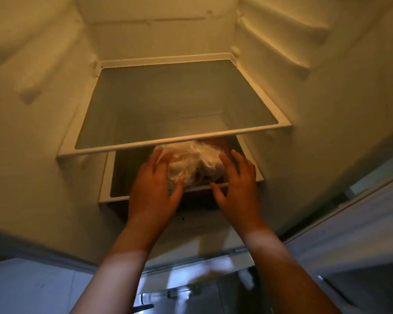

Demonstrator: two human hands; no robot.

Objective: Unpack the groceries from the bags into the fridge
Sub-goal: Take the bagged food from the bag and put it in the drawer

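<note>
My left hand (pixel 153 189) and right hand (pixel 237 188), fingers spread wide and gripping nothing, flank the crinkled translucent white plastic bag (pixel 191 163), the left fingertips touching it. The bag lies on the lower white-framed glass shelf (pixel 104 189). I see it beneath the upper white-framed glass shelf (pixel 175 103) of the cream-walled fridge (pixel 43 87).

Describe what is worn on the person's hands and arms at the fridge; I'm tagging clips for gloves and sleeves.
Nothing is worn that shows. The left hand and the right hand are bare: no gloves, and no rings, watch or bracelets are visible in the dim light. Both forearms are uncovered right to the bottom edge of the view, so no sleeve appears.
</note>
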